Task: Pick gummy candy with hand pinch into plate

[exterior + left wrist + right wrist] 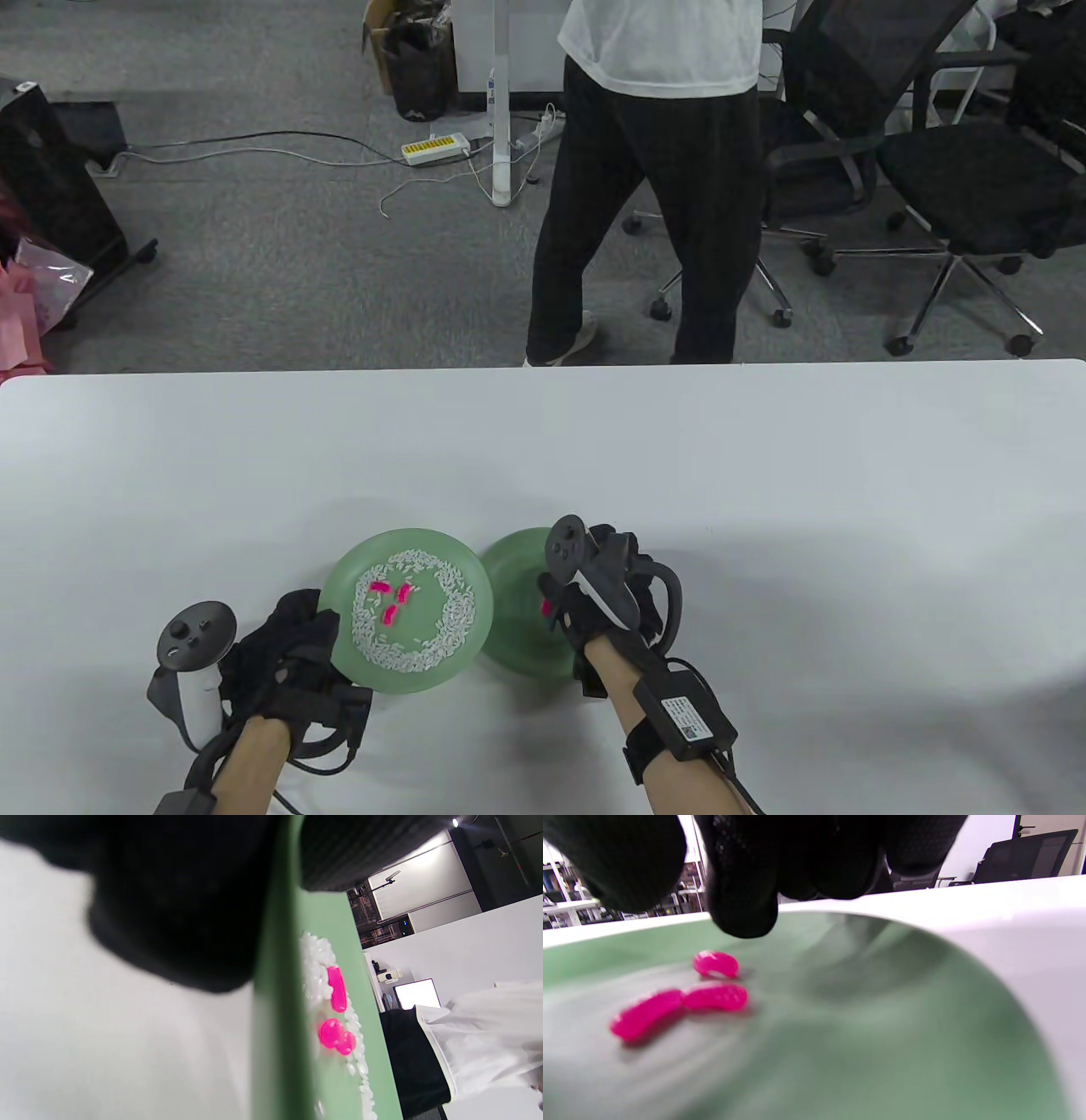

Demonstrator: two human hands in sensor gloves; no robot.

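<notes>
Two green plates stand side by side. The left plate [472,586] holds a ring of white rice [447,597] with pink gummy candies [394,601] inside it. My left hand [318,632] grips this plate's near-left rim, with the thumb [339,853] on top and fingers [178,912] underneath. The candies [338,989] lie beside the rice in the left wrist view. My right hand [562,613] hovers over the right plate [517,569]. In the right wrist view its fingertips [742,916] hang just above three pink candies [716,997] on that plate [882,1035], with nothing pinched.
A white table [764,509] carries both plates. A person in black trousers [645,221] stands just beyond its far edge. Office chairs [959,170] stand behind at the right. Cables and a power strip [434,150] lie on the floor.
</notes>
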